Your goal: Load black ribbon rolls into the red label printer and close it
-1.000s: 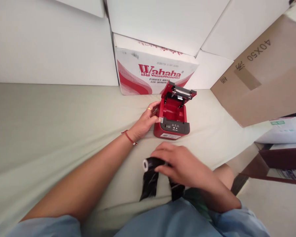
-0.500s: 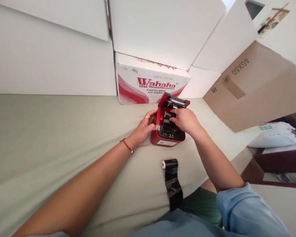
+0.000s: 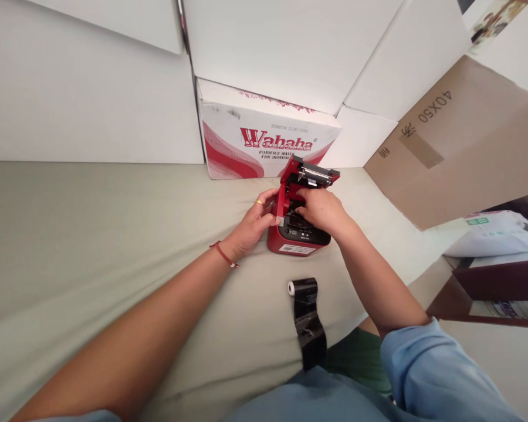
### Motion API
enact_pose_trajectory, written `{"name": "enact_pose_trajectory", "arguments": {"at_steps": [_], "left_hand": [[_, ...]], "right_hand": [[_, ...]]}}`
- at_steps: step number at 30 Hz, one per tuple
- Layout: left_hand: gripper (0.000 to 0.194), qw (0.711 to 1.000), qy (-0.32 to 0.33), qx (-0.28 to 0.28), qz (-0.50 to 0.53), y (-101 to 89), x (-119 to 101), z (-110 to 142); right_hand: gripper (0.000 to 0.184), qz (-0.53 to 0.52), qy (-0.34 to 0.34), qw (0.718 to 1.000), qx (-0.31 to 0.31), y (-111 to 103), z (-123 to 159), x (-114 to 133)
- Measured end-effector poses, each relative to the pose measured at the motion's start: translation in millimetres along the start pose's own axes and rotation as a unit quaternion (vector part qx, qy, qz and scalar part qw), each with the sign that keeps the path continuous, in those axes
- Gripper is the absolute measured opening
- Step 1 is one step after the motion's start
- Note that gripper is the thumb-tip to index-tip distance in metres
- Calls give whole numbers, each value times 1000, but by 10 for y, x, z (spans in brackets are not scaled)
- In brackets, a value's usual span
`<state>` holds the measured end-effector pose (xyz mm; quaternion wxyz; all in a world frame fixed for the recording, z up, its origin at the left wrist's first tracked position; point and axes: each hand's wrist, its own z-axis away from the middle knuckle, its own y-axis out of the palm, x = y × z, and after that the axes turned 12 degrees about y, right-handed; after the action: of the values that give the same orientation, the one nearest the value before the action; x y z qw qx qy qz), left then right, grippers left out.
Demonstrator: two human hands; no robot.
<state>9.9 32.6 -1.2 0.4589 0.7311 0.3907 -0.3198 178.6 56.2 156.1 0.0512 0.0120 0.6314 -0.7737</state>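
A red and black label printer (image 3: 300, 245) stands on the cloth with its lid (image 3: 313, 174) raised. My left hand (image 3: 257, 223) grips its left side, with the thumb at the front corner and the fingers along the wall. Inside the compartment, the fingers of my right hand (image 3: 323, 208) are bent close together; what lies between them is dark and mostly hidden. Part of a glossy black strip shows below the thumb. In front of the printer lies a second black roll (image 3: 305, 287) with a white core, its loose end trailing towards me.
Behind the printer stands a white and red Wahaha water carton (image 3: 264, 138), with white boxes (image 3: 290, 41) around and above it. A brown cardboard box (image 3: 462, 140) leans at the right. Beyond it sits a white plastic bag (image 3: 493, 234). Pale green cloth (image 3: 92, 246) covers the surface.
My right hand's fingers have shifted slightly left and deeper in the compartment. The white core of the roll inside no longer shows. My left hand keeps its hold; the view has tilted slightly.
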Motion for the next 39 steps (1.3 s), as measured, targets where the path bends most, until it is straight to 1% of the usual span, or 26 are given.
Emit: {"name": "enact_pose_trajectory", "arguments": {"at_steps": [2, 3, 5, 7, 9, 11, 14, 16, 17, 18, 19, 20, 21, 22, 23, 24, 25, 27, 29, 30, 31, 33, 34, 36, 37, 39], "left_hand": [[81, 1000, 2, -1, -2, -10, 12, 5], [81, 1000, 4, 0, -2, -16, 17, 7], [79, 1000, 13, 6, -6, -25, 25, 12], [79, 1000, 22, 10, -11, -29, 32, 15], [77, 999, 32, 7, -16, -27, 40, 16], [73, 999, 43, 1, -22, -16, 45, 16], [67, 997, 62, 0, -54, 17, 13, 42], [63, 990, 84, -13, -116, 62, -58, 90], [60, 980, 106, -25, -164, 94, -109, 125], [56, 963, 140, -43, -227, 133, -165, 166], [51, 933, 196, -54, -298, 180, -224, 209], [45, 895, 258, -57, -360, 231, -278, 254], [41, 855, 316, -41, -410, 285, -323, 296], [37, 813, 373, -12, -448, 337, -356, 335], [36, 779, 413, 19, -471, 384, -374, 368], [39, 756, 437, 48, -485, 423, -378, 395], [42, 738, 452, 68, -497, 451, -370, 415], [45, 717, 462, 92, -515, 475, -335, 439], [43, 703, 467, 102, -527, 470, -299, 443], [41, 697, 470, 103, -531, 463, -287, 442], [40, 694, 473, 103, -534, 456, -279, 440], [39, 690, 477, 97, -536, 449, -270, 437], [40, 690, 479, 95, -535, 447, -266, 436], [43, 693, 478, 97, -531, 441, -256, 440], [45, 696, 476, 99, -529, 436, -250, 444], [50, 701, 467, 100, -529, 418, -235, 456]], "right_hand": [[44, -66, -20, 997, -24, 20, 146, -84], [42, -105, -42, 993, -43, 43, 247, -142], [36, -170, -114, 976, -80, 123, 475, -274], [37, -195, -193, 957, -93, 246, 697, -403], [42, -190, -237, 949, -81, 387, 872, -502], [49, -176, -235, 953, -75, 516, 989, -564], [54, -158, -217, 959, -87, 653, 1074, -595], [55, -152, -215, 960, -95, 713, 1091, -588], [55, -152, -215, 959, -101, 739, 1092, -579], [55, -154, -215, 958, -107, 765, 1090, -569], [55, -158, -215, 957, -115, 792, 1086, -559], [56, -166, -217, 954, -124, 820, 1081, -550], [56, -176, -221, 950, -132, 848, 1078, -543], [57, -188, -226, 946, -139, 875, 1078, -540], [58, -204, -233, 940, -144, 897, 1080, -542], [59, -224, -239, 934, -145, 913, 1086, -550], [60, -247, -245, 927, -142, 920, 1092, -565], [64, -309, -244, 911, -123, 897, 1088, -615], [67, -386, -222, 889, -105, 825, 1018, -687], [68, -422, -204, 876, -111, 771, 940, -727], [67, -449, -183, 865, -129, 708, 829, -764], [69, -467, -148, 849, -198, 565, 510, -821], [73, -456, -137, 848, -235, 489, 315, -836], [85, -413, -130, 855, -285, 346, -86, -830], [90, -392, -132, 860, -298, 282, -262, -811], [96, -362, -139, 875, -288, 184, -501, -748]]}}
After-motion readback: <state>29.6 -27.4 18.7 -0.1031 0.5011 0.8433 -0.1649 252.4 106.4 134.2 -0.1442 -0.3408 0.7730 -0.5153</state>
